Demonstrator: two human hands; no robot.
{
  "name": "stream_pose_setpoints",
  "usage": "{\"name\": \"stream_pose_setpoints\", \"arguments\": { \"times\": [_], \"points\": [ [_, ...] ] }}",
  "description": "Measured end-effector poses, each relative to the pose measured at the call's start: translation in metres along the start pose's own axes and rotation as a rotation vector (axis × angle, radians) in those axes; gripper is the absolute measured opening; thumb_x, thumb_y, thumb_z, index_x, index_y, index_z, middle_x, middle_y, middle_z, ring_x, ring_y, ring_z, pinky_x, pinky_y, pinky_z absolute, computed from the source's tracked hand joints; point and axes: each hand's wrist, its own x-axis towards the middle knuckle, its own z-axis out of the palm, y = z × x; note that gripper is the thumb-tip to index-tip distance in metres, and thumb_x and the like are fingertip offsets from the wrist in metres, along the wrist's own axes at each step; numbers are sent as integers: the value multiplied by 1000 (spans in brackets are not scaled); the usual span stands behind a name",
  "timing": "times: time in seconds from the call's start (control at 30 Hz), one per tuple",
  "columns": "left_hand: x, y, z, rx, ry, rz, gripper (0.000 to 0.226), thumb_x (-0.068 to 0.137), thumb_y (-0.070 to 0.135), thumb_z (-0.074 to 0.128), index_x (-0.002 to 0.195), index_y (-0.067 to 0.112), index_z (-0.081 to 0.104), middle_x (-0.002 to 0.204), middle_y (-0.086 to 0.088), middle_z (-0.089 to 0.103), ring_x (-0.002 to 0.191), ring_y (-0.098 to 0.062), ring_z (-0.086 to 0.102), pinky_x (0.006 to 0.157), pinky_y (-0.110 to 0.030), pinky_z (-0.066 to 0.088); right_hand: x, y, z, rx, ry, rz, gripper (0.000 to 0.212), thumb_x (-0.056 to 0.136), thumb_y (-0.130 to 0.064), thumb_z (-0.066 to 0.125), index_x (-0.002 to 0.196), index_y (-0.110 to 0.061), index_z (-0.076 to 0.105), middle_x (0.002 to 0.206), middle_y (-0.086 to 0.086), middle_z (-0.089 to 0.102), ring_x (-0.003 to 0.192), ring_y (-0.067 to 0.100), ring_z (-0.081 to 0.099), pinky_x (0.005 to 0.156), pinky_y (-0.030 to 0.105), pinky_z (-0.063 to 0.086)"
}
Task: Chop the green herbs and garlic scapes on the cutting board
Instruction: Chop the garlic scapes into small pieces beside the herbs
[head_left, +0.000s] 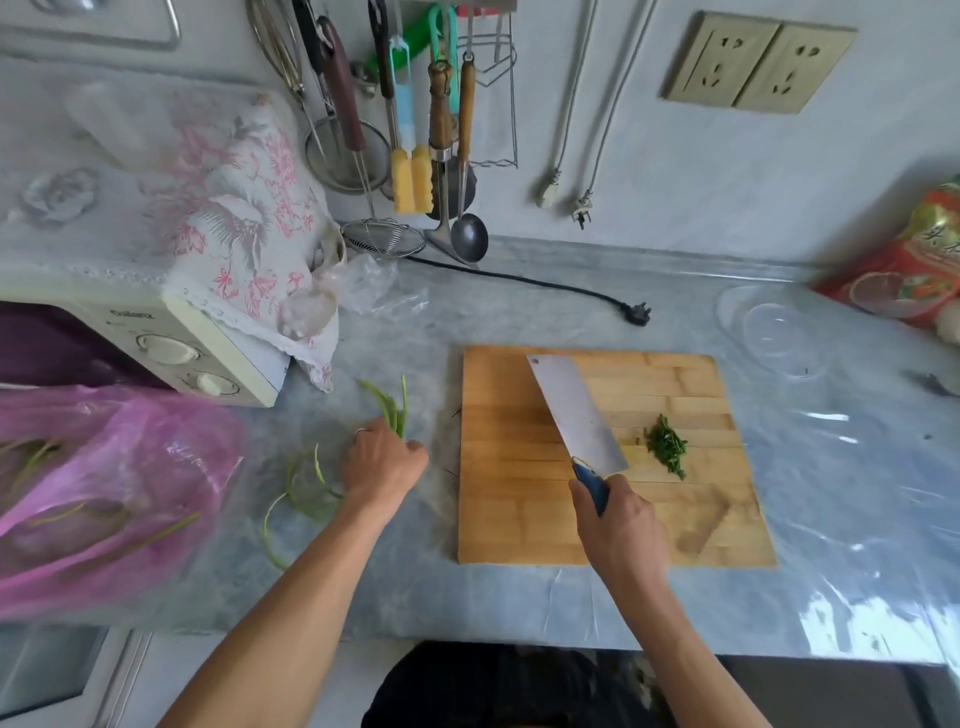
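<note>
While one heap is already chopped, I'm fetching the next bunch of scapes to the board.

With my left hand (382, 462) curled round a few scapes (390, 404) on the counter just left of the board (524, 519), I judge the step in hand is gathering stock, not cutting. My right hand (618, 525) grips the blue handle of the cleaver (574, 415), its blade lying slantwise over the board's middle. Chopped herbs (666, 447) sit in a small heap on the board, just right of the blade. More loose stems (298, 493) lie farther left of the board. Next I'd need to carry the bunch onto the board, lay it square under the blade, and tuck my fingertips clear.
</note>
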Motion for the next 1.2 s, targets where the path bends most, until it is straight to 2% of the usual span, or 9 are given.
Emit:
{"name": "stream_pose_setpoints", "arguments": {
  "times": [0.17, 0.3, 0.4, 0.5, 0.8, 0.93, 1.07, 1.13, 1.2],
  "points": [
    [-10, 9, 14, 133, 45, 70, 35, 93, 24, 54, 117, -1, 49, 118, -22, 62, 111, -36, 61, 86, -40, 47, 23, 14, -4, -4, -14, 35, 33, 99, -41, 46, 89, -10, 47, 71, 1, 55, 58, 17, 52, 47, 31, 35],
    [-14, 16, 14, 96, 18, 39, 35, 95, 21, 54, 120, -3, 47, 121, -23, 59, 112, -38, 60, 83, -40, 48, 31, 12, 0, 20, -58, 24, 28, 99, -36, 44, 99, -8, 48, 89, 9, 63, 75, 28, 62, 59, 35, 48],
    [-19, 19, 12, 98, 8, 22, 37, 95, 21, 55, 122, -2, 47, 124, -23, 56, 114, -38, 58, 85, -42, 49, 35, 9, 2, -37, -125, 0, 28, 98, -32, 44, 108, -6, 49, 102, 13, 64, 89, 32, 65, 67, 36, 49],
    [-25, 23, 11, 96, 5, 8, 37, 94, 19, 58, 123, 0, 47, 126, -23, 55, 117, -38, 57, 89, -43, 48, 39, 9, 1, -100, -172, -34, 24, 97, -28, 42, 107, -8, 50, 102, 12, 65, 89, 32, 64, 72, 38, 53],
    [-34, 25, 9, 58, 65, 18, 35, 97, 18, 53, 124, -1, 41, 127, -25, 51, 112, -43, 58, 87, -45, 47, 45, 3, 0, -264, -161, -98, 23, 96, -27, 42, 104, -9, 53, 99, 9, 65, 77, 25, 49, 62, 31, 38],
    [-42, 20, 2, -111, 121, 188, 22, 96, 8, 46, 115, -1, 43, 114, -24, 50, 99, -45, 56, 73, -39, 37, 44, 1, 1, -343, -177, -111, 27, 96, -29, 43, 109, -10, 56, 107, 9, 62, 85, 25, 56, 62, 31, 40],
    [-54, 5, -9, -322, 54, 422, 13, 95, 5, 53, 108, 7, 54, 98, -9, 53, 88, -27, 55, 71, -30, 33, 45, -8, -10, -397, -163, -157, 33, 95, -33, 48, 115, -9, 58, 115, 11, 51, 95, 28, 59, 65, 32, 43],
    [-61, 3, -18, -400, -9, 476, 13, 95, 5, 56, 104, 14, 57, 88, 0, 56, 75, -14, 53, 69, -28, 34, 46, -18, -17, -277, -180, -257, 32, 95, -36, 50, 113, -10, 57, 114, 9, 53, 89, 26, 58, 65, 31, 42],
    [-67, 2, -28, -505, -121, 502, 12, 94, 7, 59, 95, 19, 58, 75, 4, 57, 65, -11, 53, 68, -32, 41, 45, -29, -23, -52, -191, -366, 37, 94, -41, 54, 117, -12, 57, 115, 7, 55, 89, 24, 59, 69, 33, 48]
  ]
}}
